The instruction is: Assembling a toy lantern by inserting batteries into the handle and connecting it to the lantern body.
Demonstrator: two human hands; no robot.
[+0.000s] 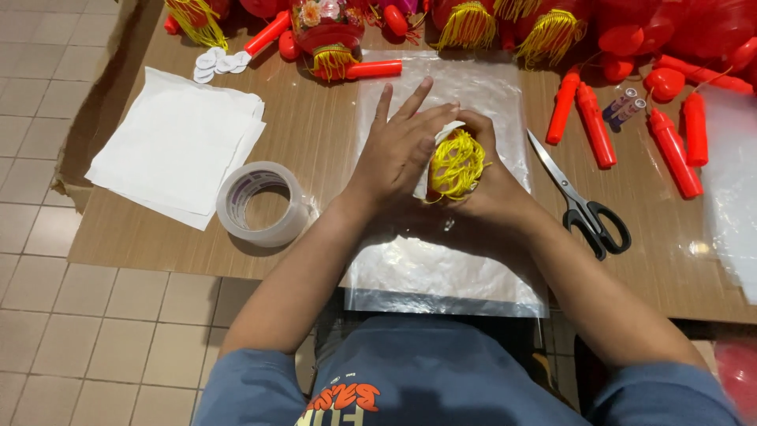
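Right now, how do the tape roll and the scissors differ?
The tape roll is a clear ring lying flat, to the left of the left hand; the scissors are long, with metal blades and black handles, to the right of the right hand. The tape roll sits by the white sheets; the scissors lie shut beside the plastic bag. Both rest untouched on the cardboard.

Both hands (441, 154) around yellow tassel (456, 164)
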